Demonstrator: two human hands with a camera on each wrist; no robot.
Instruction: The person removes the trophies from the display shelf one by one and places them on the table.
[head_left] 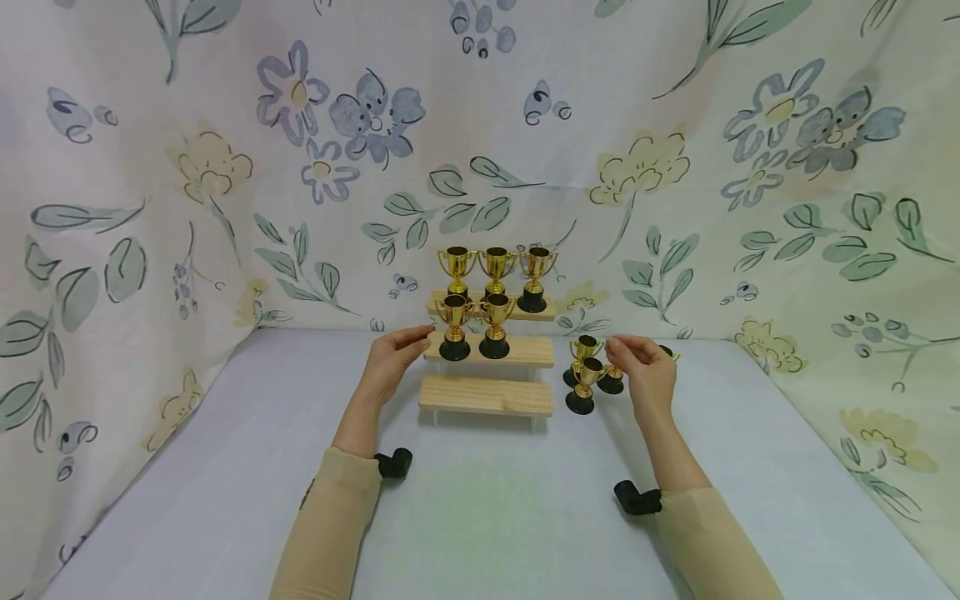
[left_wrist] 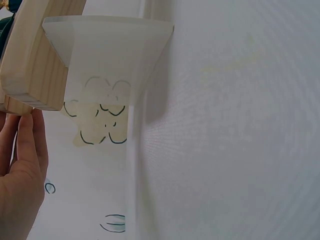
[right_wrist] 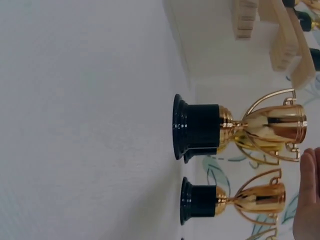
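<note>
A three-step wooden stand [head_left: 486,395] holds small gold trophies on black bases: three on its top step, including a top-right trophy [head_left: 537,279], and two on the middle step, including a left trophy [head_left: 454,327]. My left hand [head_left: 390,367] is at the stand's left side, its extended fingertips touching a wooden step's end in the left wrist view. To the stand's right, my right hand [head_left: 647,375] hovers among loose trophies, fingertips by the rim of one partly hidden trophy [head_left: 612,382]. In the right wrist view its fingers [right_wrist: 308,180] look straight, apart from the nearest trophy [right_wrist: 270,124].
A front trophy [head_left: 583,387] and another trophy [head_left: 585,350] stand upright right of the stand; one more is mostly behind my right hand. A white tabletop [head_left: 480,508] lies in front. Floral cloth [head_left: 480,125] hangs behind and along both sides.
</note>
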